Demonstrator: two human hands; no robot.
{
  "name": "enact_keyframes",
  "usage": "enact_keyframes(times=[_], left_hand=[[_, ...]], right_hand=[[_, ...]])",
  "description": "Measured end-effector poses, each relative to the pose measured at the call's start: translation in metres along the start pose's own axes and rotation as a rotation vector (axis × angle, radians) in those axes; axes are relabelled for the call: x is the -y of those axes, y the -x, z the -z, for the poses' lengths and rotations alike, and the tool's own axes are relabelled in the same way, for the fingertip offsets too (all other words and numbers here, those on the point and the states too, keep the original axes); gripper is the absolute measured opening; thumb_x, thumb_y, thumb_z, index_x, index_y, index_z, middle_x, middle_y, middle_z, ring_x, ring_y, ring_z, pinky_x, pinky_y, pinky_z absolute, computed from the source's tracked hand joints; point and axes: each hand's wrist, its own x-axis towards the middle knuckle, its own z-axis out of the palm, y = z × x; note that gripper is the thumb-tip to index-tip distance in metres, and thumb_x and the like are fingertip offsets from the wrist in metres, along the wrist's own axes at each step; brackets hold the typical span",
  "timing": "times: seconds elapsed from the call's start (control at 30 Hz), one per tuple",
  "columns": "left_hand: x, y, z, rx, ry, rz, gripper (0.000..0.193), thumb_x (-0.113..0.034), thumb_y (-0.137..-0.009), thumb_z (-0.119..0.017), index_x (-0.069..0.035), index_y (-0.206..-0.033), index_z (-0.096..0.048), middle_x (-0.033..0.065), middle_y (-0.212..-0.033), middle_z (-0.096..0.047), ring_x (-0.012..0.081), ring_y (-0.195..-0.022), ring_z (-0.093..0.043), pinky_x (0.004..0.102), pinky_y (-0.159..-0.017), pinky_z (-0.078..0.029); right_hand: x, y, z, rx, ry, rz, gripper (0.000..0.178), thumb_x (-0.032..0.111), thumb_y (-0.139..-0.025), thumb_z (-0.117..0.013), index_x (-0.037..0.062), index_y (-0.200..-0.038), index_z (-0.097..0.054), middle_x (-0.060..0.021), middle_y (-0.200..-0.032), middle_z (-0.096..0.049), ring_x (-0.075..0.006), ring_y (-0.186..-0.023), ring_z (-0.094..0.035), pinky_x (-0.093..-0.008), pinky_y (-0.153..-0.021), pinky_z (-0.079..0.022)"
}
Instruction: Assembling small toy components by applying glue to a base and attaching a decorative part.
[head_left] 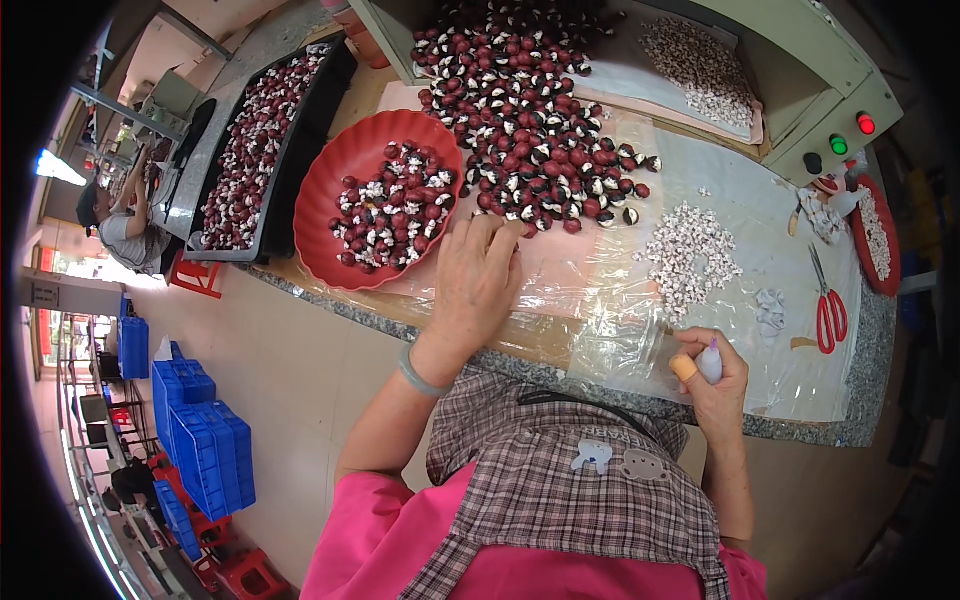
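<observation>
My left hand (478, 275) is at the near edge of a heap of small round pieces (530, 130), dark red with black and white parts. Its fingers are bent down and drawn together; whatever lies under the fingertips is hidden. Left of it stands a red scalloped bowl (318, 215), partly filled with dark red balls that carry small white bits. In my right hand (722, 395) is a small white squeeze bottle (709, 362) with a purple tip. An orange finger cover (683, 367) sits on one finger. Just beyond this hand lies a loose pile of small white pieces (690, 255).
A long black tray (275, 225) of similar balls stands far left. Red-handled scissors (830, 320), crumpled scraps (770, 310) and a red dish (875, 240) lie at right. A green metal housing (835, 75) with lights stands behind. Blue crates (210, 440) sit on the floor.
</observation>
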Motion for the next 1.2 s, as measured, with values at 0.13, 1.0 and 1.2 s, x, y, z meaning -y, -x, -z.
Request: enact_keyframes(times=[0.13,1.0,1.2], left_hand=[[-0.017,0.014,0.006,0.168,0.929,0.467,0.023,-0.001,-0.086,-0.062,0.001,-0.109,-0.064,0.0031,-0.099,-0.051,0.01,-0.085,-0.057,0.0218,-0.071,-0.046],[-0.076,0.032,-0.012,0.507,1.803,0.838,0.024,-0.006,-0.089,-0.062,0.001,-0.112,-0.061,0.0089,-0.095,-0.065,0.0146,-0.082,-0.065,0.0238,-0.074,-0.054],[-0.075,0.032,-0.012,0.506,1.8,0.845,0.025,-0.007,-0.089,-0.063,0.001,-0.112,-0.061,0.0085,-0.093,-0.066,0.0141,-0.08,-0.065,0.0235,-0.073,-0.054]], right_hand=[[-0.004,-0.003,0.003,0.124,-0.111,0.026,0.033,0.005,-0.084,-0.058,0.0082,-0.111,-0.039,-0.0016,-0.085,-0.052,-0.0063,-0.075,-0.045,-0.0199,-0.066,-0.038],[0.01,0.007,-0.003,-0.112,-0.065,0.445,0.037,0.009,-0.089,-0.063,-0.0016,-0.124,-0.053,-0.0127,-0.092,-0.066,-0.0105,-0.065,-0.062,-0.0192,-0.051,-0.049],[0.011,0.006,-0.002,-0.089,-0.034,0.462,0.037,0.009,-0.089,-0.063,-0.002,-0.123,-0.053,-0.0133,-0.094,-0.066,-0.0107,-0.066,-0.063,-0.0193,-0.051,-0.049]])
